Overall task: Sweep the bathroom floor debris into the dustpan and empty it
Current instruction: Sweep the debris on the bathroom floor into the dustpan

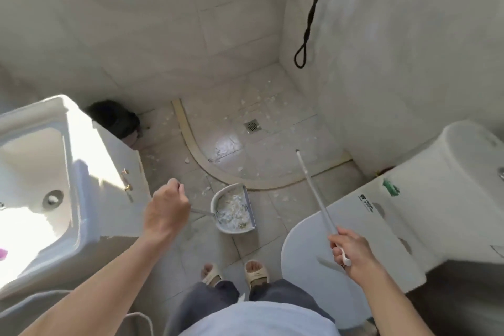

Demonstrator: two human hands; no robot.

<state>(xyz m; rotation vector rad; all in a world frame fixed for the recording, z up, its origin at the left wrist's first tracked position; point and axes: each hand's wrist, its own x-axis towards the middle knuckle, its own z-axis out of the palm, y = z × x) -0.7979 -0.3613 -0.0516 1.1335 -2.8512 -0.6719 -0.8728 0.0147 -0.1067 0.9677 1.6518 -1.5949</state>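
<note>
My right hand [351,252] is closed around the top end of the broom handle [316,194], which slants away over the closed toilet lid [308,259]; the far end reaches the shower floor, and I can't make out the bristles there, so the head may be hidden or just too small to see. My left hand [166,210] is curled tight on the long handle of the dustpan [234,210], which sits just ahead of my slippers [234,274] on the floor tiles [261,245], already holding a heap of pale scraps.

Beyond the pan, more debris [245,102] lies scattered past the curved shower threshold [196,155] and around the floor drain [252,126], with a few bits near the sink cabinet [120,161]. So I judge the sweeping only partly done.

The risks as I see them: the pan is fairly full, and if I tilt or jerk its handle while lifting, the light scraps will spill back out. Sweeping hard toward the drain could push pieces through the grate. The raised threshold may also catch debris or stop the broom short. The dark bin [114,117] beside the cabinet looks like the place to empty it.

On the toilet tank [425,199] there is a small black printed label [366,202], too blurred to read, and a green mark [390,188] nearby.
</note>
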